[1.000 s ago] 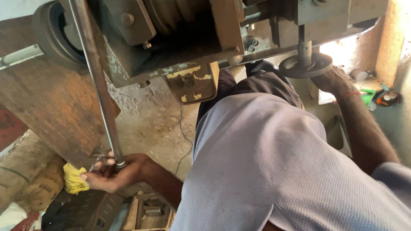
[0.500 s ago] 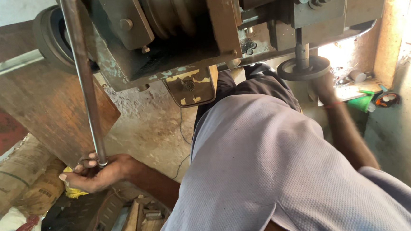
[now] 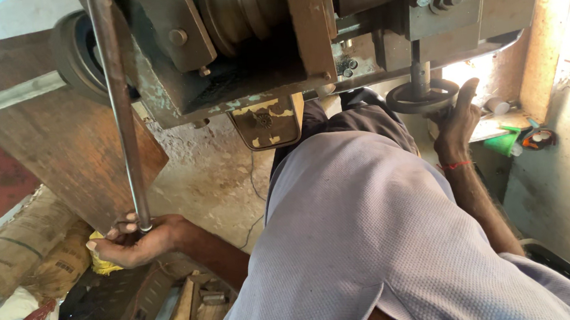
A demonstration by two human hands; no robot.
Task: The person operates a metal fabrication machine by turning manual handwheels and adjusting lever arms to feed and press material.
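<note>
Long steel rod [image 3: 120,111] runs down from the top edge, across the front of the machine [image 3: 291,41], to a lower end sitting in the left hand [image 3: 135,241]. Left hand is cupped palm-up, fingers curled round the rod tip. Right hand [image 3: 457,123] is on the black handwheel [image 3: 423,95] under the machine, fingers wrapped over the rim, thumb up.

Versus half a second back: rod end and left hand sit slightly further right and the rod leans less; right hand hasn't left the wheel.

Rod's upper end is cut off by the frame. The person's grey shirt [image 3: 382,240] blocks the middle floor. Yellow cloth [image 3: 103,260] mostly hidden behind the left hand. Dark clutter with wooden pieces [image 3: 195,304] at bottom left, hard to make out.
</note>
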